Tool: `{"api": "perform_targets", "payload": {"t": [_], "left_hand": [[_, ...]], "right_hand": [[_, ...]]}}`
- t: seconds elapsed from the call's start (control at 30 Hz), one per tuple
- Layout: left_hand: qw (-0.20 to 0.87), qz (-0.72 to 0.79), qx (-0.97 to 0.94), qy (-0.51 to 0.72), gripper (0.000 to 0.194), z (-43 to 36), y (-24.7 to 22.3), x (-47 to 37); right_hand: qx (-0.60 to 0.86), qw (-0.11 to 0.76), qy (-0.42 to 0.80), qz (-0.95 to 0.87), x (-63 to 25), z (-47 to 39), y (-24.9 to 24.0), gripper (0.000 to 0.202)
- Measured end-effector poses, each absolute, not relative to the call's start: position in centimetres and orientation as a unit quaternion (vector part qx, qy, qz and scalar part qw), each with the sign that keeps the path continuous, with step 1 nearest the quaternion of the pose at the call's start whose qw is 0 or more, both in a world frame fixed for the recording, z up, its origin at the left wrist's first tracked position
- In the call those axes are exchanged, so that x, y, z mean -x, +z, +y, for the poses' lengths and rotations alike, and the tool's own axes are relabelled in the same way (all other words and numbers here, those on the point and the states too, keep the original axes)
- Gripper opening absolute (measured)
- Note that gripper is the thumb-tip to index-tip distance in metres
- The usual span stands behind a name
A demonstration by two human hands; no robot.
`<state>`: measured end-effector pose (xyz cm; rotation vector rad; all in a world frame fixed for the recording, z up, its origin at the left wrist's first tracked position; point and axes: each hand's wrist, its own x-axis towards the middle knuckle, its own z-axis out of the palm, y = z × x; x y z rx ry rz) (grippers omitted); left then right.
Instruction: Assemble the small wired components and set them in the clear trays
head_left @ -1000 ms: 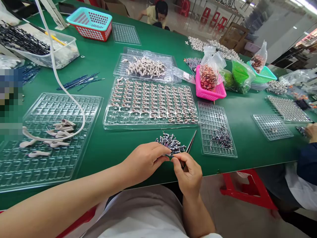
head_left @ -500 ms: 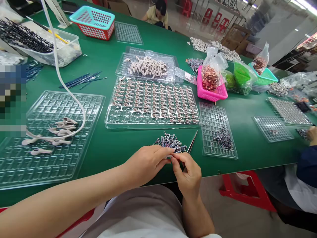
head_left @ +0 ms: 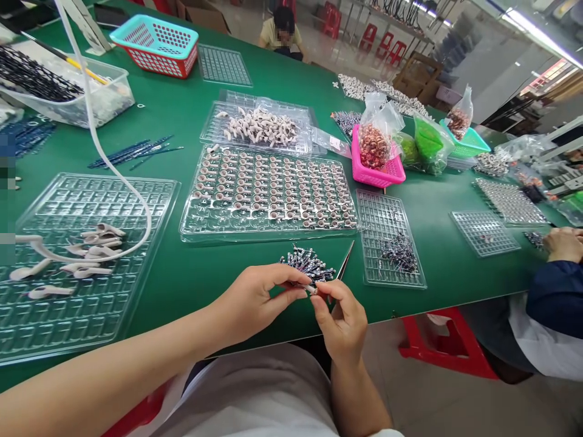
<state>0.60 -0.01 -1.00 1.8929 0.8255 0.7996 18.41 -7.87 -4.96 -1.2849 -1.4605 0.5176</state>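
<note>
Between the thumb and forefinger of my left hand (head_left: 259,300) is a small white earbud shell (head_left: 311,289), mostly covered by the fingers. The bent fingertips of my right hand (head_left: 344,318) meet the shell's near end. Tweezers (head_left: 346,260) are tucked in my right hand, tips pointing up and away. Just beyond my fingers lies a pile of small dark wired parts (head_left: 310,265). Behind it, a clear tray (head_left: 204,227) holds rows of white earbud shells, with some front-left slots bare. Farther back, loose white shells (head_left: 262,126) are heaped on another tray.
A clear tray (head_left: 109,309) with several loose shells lies left, under a white cable (head_left: 119,175). Right is a tray of dark parts (head_left: 396,252), behind it a pink basket (head_left: 380,176). A co-worker's hand (head_left: 563,244) is far right. A blue-and-red basket (head_left: 159,57) stands back left.
My view has shifted slightly to the right. My left thumb and forefinger have parted a little, and more of the white shell shows between my hands.
</note>
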Motion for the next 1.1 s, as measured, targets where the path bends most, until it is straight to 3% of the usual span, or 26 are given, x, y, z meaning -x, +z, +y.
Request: {"api": "perform_targets", "payload": {"t": [0.4, 0.9, 1.1], "left_hand": [[0.430, 0.321, -0.775, 0.334, 0.014, -0.18, -1.25, -0.42], [0.346, 0.281, -0.823, 0.353, 0.011, -0.24, -1.42, -0.32], [0.380, 0.295, -0.809, 0.339, 0.013, -0.45, -1.20, -0.48]], "right_hand": [[0.544, 0.535, 0.217, -0.609, -18.43, -7.83, -4.89, 0.013], [0.530, 0.537, 0.196, -0.626, -18.43, -7.77, -5.10, 0.017], [0.539, 0.537, 0.203, -0.617, -18.24, -7.87, -5.13, 0.015]]}}
